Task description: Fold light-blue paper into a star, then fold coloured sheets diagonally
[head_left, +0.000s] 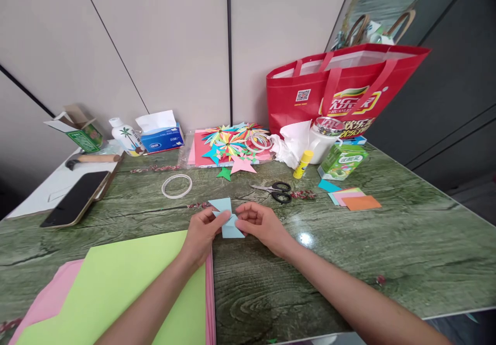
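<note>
Pale-blue folded paper piece with pointed corners (232,230) sits between the hands, pinched at its 9 o'clock side by the left hand (200,235) and at its 3 o'clock side by the right hand (266,227). For a crisp crease, the left should probably hold steady while the right presses outward; bracing on the green wood-patterned tabletop (258,293) toward 5 o'clock might help.

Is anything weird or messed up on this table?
I see no spill. The hammer at the left seems an odd match for the paper stars, and a tissue sits crumpled beside the white mug. The light-blue paper between the left hand and right hand shows no clear tear.
</note>
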Action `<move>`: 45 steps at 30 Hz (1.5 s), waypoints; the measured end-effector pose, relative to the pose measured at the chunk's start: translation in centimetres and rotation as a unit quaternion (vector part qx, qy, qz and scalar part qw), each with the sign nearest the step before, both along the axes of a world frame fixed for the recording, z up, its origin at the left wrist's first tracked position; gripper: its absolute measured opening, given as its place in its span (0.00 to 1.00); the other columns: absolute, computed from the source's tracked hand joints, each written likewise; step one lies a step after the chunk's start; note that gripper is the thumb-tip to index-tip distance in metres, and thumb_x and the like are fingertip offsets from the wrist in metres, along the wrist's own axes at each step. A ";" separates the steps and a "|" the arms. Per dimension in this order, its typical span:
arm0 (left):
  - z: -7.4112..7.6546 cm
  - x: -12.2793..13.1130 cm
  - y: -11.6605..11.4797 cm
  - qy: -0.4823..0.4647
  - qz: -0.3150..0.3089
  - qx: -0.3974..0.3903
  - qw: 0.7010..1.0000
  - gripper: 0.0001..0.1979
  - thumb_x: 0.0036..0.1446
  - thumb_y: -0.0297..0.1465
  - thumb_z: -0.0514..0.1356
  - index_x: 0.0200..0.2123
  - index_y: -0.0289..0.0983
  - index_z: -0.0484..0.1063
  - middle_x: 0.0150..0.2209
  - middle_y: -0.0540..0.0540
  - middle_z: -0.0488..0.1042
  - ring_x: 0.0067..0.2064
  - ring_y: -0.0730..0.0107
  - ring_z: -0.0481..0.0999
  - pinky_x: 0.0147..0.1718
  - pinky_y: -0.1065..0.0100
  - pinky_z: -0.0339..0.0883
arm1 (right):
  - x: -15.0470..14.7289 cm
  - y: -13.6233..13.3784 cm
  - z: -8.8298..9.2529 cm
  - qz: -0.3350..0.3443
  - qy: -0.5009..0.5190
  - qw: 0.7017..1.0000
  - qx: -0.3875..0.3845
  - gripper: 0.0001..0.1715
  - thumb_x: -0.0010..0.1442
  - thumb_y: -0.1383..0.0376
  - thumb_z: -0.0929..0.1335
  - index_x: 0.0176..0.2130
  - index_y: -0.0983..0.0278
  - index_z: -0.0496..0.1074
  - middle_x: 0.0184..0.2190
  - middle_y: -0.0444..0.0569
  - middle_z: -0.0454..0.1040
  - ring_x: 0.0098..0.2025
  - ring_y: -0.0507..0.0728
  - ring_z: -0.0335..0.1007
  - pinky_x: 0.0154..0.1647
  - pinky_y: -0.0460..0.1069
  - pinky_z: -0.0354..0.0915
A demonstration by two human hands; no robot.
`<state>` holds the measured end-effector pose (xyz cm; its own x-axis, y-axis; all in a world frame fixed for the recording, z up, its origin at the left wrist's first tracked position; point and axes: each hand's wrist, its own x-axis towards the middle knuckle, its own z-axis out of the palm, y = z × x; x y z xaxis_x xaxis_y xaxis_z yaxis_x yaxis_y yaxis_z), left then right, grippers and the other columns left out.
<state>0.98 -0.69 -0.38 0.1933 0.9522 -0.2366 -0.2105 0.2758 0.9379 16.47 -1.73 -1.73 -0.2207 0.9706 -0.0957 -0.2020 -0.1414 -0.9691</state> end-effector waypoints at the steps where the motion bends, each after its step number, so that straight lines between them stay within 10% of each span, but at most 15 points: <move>1: 0.0 0.0 0.0 0.027 0.002 0.014 1.000 0.11 0.43 0.35 0.66 0.21 0.34 0.70 0.20 0.52 0.70 0.23 0.76 0.66 0.24 0.73 0.62 | 0.0 0.0 0.0 0.009 -0.008 1.000 -0.009 0.20 0.43 0.57 0.73 0.33 0.65 0.68 0.22 0.41 0.69 0.21 0.48 0.62 0.24 0.45 0.60; 7: 0.1 -0.2 0.0 0.157 0.012 0.087 0.984 0.16 0.40 0.36 0.66 0.15 0.33 0.65 0.15 0.54 0.63 0.20 0.79 0.59 0.18 0.75 0.52 | -0.1 -0.2 0.2 0.048 -0.034 0.998 -0.032 0.22 0.39 0.53 0.74 0.26 0.67 0.68 0.19 0.39 0.67 0.18 0.46 0.57 0.21 0.44 0.57; 28: 0.9 0.0 -0.2 0.074 0.003 0.040 0.996 0.14 0.34 0.37 0.69 0.20 0.33 0.72 0.20 0.50 0.72 0.22 0.73 0.67 0.23 0.72 0.61 | 0.4 -0.1 0.4 0.036 -0.072 0.997 -0.011 0.20 0.41 0.54 0.73 0.22 0.66 0.66 0.14 0.38 0.65 0.16 0.46 0.58 0.19 0.43 0.56; 45: 0.5 -0.5 0.5 -0.017 -0.054 -0.026 0.998 0.14 0.40 0.38 0.68 0.25 0.33 0.73 0.23 0.49 0.71 0.25 0.73 0.69 0.27 0.70 0.67 | 1.1 0.2 1.0 0.099 -0.027 0.992 0.080 0.16 0.52 0.55 0.68 0.38 0.63 0.71 0.27 0.41 0.64 0.20 0.45 0.55 0.19 0.42 0.56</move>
<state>0.48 -0.23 0.13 0.3032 0.9121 -0.2760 -0.2087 0.3462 0.9147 17.53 -1.49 -0.72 -0.4066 0.9128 0.0381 -0.1322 -0.0175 -0.9911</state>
